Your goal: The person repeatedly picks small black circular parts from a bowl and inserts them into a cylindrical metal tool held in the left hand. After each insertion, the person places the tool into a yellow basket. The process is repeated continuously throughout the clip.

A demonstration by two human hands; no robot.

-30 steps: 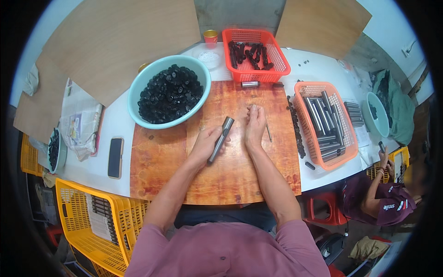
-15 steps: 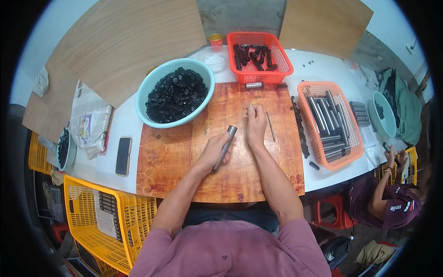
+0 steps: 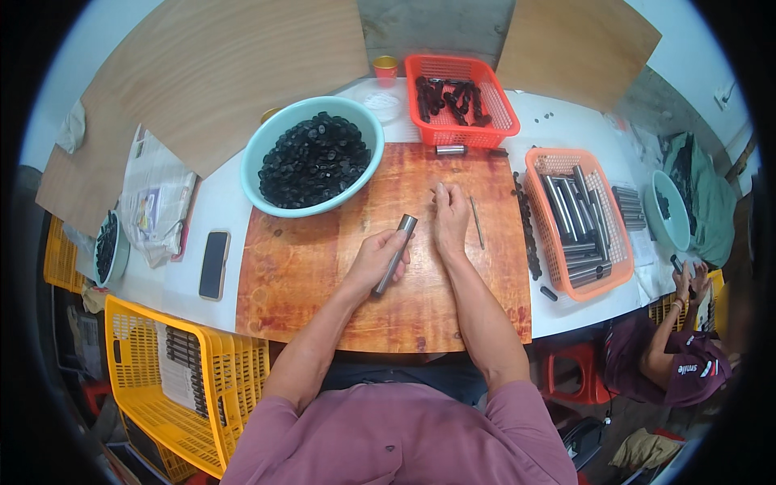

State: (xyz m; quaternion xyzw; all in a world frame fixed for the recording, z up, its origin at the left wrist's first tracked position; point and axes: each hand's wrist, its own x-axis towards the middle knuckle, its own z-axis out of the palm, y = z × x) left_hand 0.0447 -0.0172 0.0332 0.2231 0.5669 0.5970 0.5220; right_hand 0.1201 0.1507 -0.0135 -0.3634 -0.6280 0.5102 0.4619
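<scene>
Two bare hands work over the wooden board [image 3: 323,275] that covers the middle of the white table [image 3: 566,121]. The left hand [image 3: 373,260] is closed around a grey metal tube [image 3: 395,253], which slants across the board's centre with its upper end pointing away from the person. The right hand [image 3: 450,218] lies just right of the tube's upper end, fingers drawn together and pointing toward the board's far edge; whether it pinches anything I cannot tell. A thin metal rod [image 3: 478,222] rests on the board just right of that hand. Beyond the board's far left corner stands a teal bowl [image 3: 275,137] heaped with small black caps [image 3: 314,158]. Past the far edge sits a red basket [image 3: 501,105] of dark parts, and off the board's right edge an orange basket [image 3: 537,174] holds more grey tubes [image 3: 575,218]. A black phone [image 3: 213,264] lies left of the board.
</scene>
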